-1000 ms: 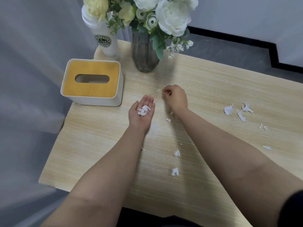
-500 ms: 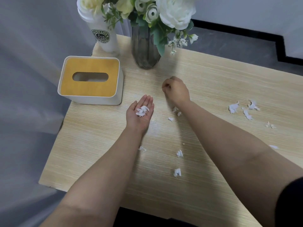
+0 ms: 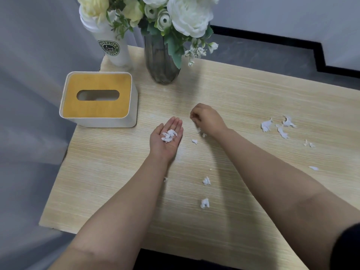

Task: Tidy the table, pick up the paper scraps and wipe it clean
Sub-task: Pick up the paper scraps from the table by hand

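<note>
My left hand [image 3: 167, 142] lies palm up on the wooden table [image 3: 245, 98], fingers straight, with a small heap of white paper scraps [image 3: 169, 135] in its palm. Just right of it, my right hand [image 3: 209, 119] hovers low with fingers curled into a pinch at the tips; only a speck of paper shows there. Loose scraps lie under my right wrist [image 3: 194, 141], between my forearms [image 3: 206, 180] and nearer me [image 3: 204, 203]. A larger cluster of scraps [image 3: 280, 126] sits at the right.
A white tissue box with a yellow top [image 3: 97, 99] stands at the left. Behind it are a white coffee cup [image 3: 115, 51] and a dark glass vase of white flowers [image 3: 160, 61]. The table's left and near edges drop to grey floor.
My right hand closed its fingers over a tiny scrap on the table and drew slightly toward my left palm. The left hand stayed put with its heap.
</note>
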